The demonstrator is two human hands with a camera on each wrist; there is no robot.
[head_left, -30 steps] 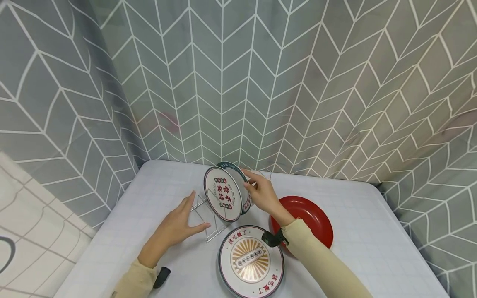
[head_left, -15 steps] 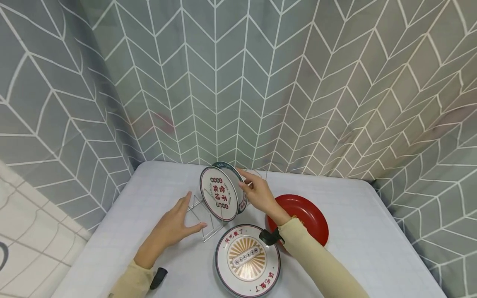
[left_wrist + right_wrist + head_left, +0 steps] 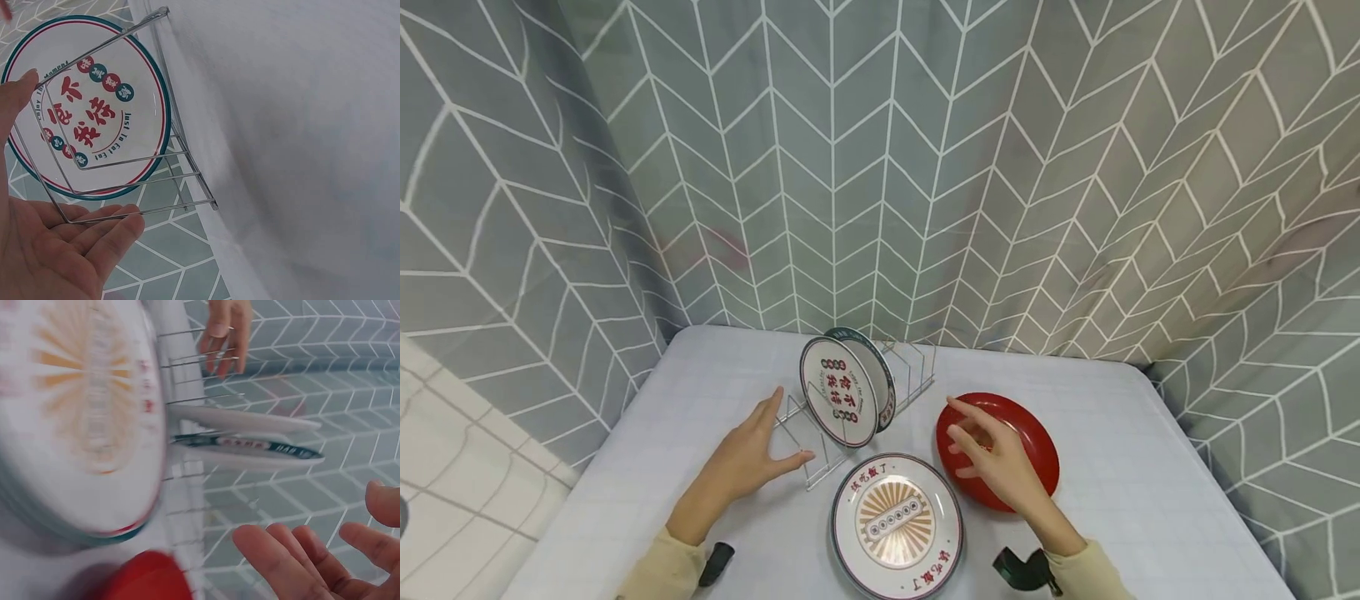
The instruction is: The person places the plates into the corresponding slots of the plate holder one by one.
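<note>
Two round plates stand on edge in a wire dish rack (image 3: 829, 472): a front plate (image 3: 838, 392) with red lettering, and behind it a teal-rimmed plate (image 3: 887, 396). My left hand (image 3: 730, 467) is at the rack's left end, fingers and thumb spread apart. In the left wrist view, its thumb and fingers are at the rack's wires (image 3: 162, 209); whether they press on them I cannot tell. Over the red dish (image 3: 1033, 450) hovers my right hand (image 3: 1000, 462), fingers loosely bent, nothing held. The right wrist view shows that hand (image 3: 319, 569) apart from both plates.
A large white plate (image 3: 897, 525) with a sunburst print, apparently stacked on another, lies in front of the rack. The white-covered table (image 3: 1150, 467) extends to the right. A patterned grey curtain (image 3: 880, 167) hangs behind and at the sides.
My right hand has let go of the teal-rimmed plate and drawn back right and towards me, over the red dish. The plate stays upright in the rack. My left hand has barely moved.
</note>
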